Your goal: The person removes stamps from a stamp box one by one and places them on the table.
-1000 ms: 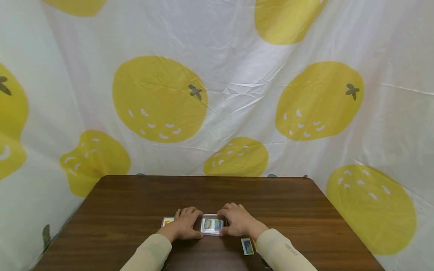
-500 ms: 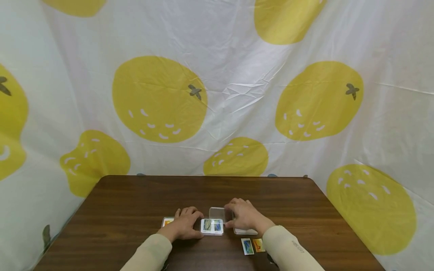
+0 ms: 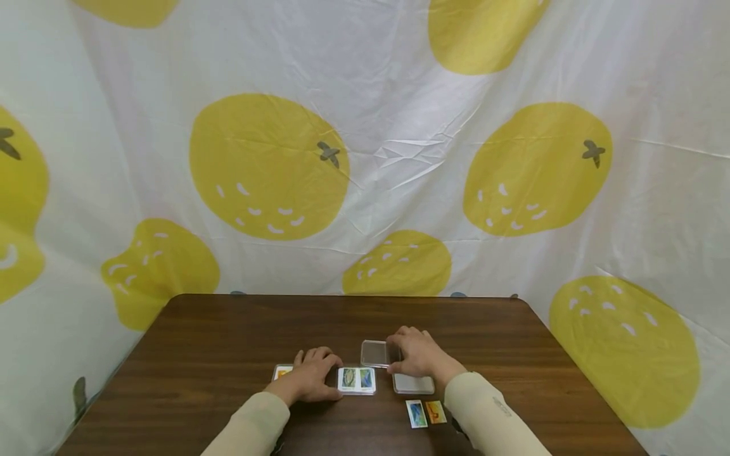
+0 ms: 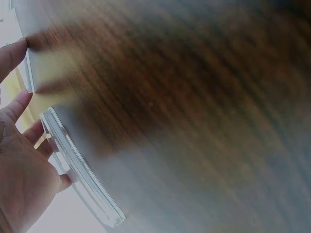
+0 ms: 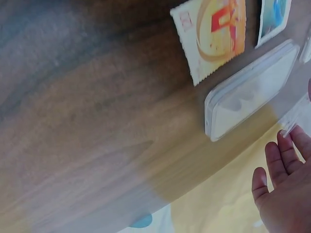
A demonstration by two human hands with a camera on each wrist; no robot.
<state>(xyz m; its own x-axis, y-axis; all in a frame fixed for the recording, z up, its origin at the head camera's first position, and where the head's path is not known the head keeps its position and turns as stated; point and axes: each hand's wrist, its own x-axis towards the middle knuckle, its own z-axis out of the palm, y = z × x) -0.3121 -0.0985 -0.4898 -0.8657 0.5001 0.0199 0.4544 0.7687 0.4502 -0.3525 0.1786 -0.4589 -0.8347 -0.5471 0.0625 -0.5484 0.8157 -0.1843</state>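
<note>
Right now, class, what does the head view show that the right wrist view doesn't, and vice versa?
Only the head view shows the left hand and the two stamps in the middle case. Only the right wrist view makes out the toothed edge of the orange stamp. Both share that stamp, the blue stamp, right hand, clear lid, pale case and table.

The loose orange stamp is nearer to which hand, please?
Right. The right hand is just beyond the orange stamp; the left hand is farther away, well to its left.

Dark wood-grain table [image 3: 217, 342] bearing three flat cases [image 3: 413, 384] and two loose stamps [image 3: 417, 414]
</note>
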